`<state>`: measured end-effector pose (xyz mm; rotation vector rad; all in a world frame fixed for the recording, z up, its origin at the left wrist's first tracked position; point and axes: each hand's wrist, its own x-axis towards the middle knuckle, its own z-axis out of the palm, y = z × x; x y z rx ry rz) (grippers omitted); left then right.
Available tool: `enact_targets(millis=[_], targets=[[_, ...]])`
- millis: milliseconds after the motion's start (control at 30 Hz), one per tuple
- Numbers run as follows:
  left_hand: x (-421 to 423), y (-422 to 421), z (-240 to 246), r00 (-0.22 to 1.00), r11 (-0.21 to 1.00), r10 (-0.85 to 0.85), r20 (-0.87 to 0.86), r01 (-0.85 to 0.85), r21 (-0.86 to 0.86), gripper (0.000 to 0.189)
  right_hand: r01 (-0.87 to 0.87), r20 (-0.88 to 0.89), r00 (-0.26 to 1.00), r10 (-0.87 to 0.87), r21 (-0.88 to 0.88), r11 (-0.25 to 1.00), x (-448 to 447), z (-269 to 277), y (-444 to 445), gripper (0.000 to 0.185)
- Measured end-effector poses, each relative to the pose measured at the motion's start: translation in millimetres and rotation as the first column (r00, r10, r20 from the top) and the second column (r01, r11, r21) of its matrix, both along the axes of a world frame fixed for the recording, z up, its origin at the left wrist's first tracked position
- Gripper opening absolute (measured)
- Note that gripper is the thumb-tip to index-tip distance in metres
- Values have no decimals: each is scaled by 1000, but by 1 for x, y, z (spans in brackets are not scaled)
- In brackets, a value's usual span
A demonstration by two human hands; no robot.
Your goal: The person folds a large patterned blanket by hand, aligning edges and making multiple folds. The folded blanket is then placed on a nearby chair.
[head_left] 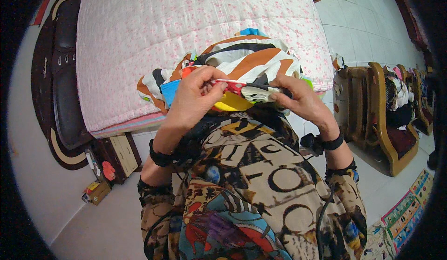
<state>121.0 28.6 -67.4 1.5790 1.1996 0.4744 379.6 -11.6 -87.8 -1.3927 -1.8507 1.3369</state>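
A colourful printed fabric cover (251,63), with brown, black and white stripes, lies bunched on the near edge of the bed. Its edge, with red, yellow and blue parts, is stretched between both hands. My left hand (197,96) pinches this edge between thumb and fingers, beside a blue patch. On the right, my right hand (298,97) grips the same edge between thumb and forefinger, near a black and white printed part. Some fingertips of both hands are hidden behind the cloth.
The bed (195,12) wears a pink-flowered quilt, with a dark padded headboard (66,75) on the left. Below it stands a bedside cabinet (122,152). At right, a wooden chair (377,120) bears heaped clothes (401,96). Picture posters (401,218) are at lower right.
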Motion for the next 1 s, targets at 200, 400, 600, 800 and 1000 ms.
enact_targets(millis=[200, 400, 600, 800, 1000], targets=[[-3, 1, -2, 987, 983, 112, 116, -92, -160, 10, 79, -87, 992, -92, -148, 986, 20, -6, -7, 17], [0, 2, 7, 996, 993, -15, 91, 26, -114, 15, 59, -226, 970, -91, -145, 988, 12, -8, 2, 23], [-8, 4, 12, 991, 982, 132, 37, -125, -141, 16, -92, -289, 956, 47, -143, 985, 6, -15, 6, 18], [-20, 4, 10, 981, 978, 191, 29, -188, -87, 13, -41, 100, 994, 39, 23, 999, 22, -22, -9, 18], [-39, -2, 12, 985, 982, 173, -8, -173, -74, 6, 83, 159, 977, -145, 344, 935, 45, -8, -45, 25]])
